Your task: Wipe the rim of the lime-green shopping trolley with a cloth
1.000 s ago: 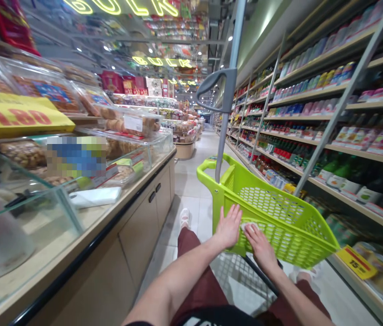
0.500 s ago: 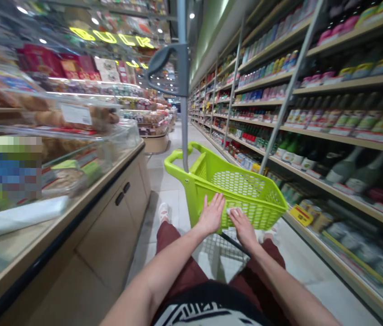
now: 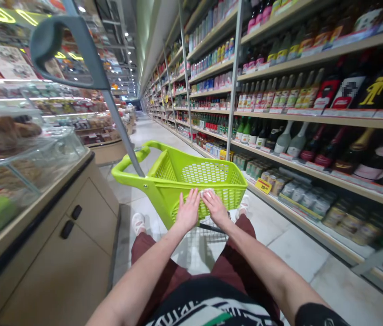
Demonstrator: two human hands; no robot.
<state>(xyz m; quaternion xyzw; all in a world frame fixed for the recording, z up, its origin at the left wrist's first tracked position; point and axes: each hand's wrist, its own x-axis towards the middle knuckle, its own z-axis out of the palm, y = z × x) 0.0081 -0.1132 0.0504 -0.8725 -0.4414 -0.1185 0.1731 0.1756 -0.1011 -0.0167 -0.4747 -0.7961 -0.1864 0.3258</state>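
Note:
Lime-green and perforated, a rolling shopping basket (image 3: 208,174) stands before me on the floor, its inside showing no goods. My left hand (image 3: 188,212) lies with fingers stretched against the basket's near side, close to the rim. Beside it, my right hand (image 3: 215,209) presses a small white wipe (image 3: 206,194) onto the same side; most of the wipe is hidden under the fingers. A grey pull handle (image 3: 69,54) rises from the basket's left end and leans to the left.
Shelves of bottles (image 3: 279,136) and cans run along the right, with a yellow price tag (image 3: 264,185) low down. A wooden counter (image 3: 58,217) with packed food under clear covers borders the left. A tiled aisle (image 3: 143,124) stretches ahead.
My view has swung to the right, so basket and handle appear further left. The right hand with the wipe has shifted along the basket side, closer to the left hand.

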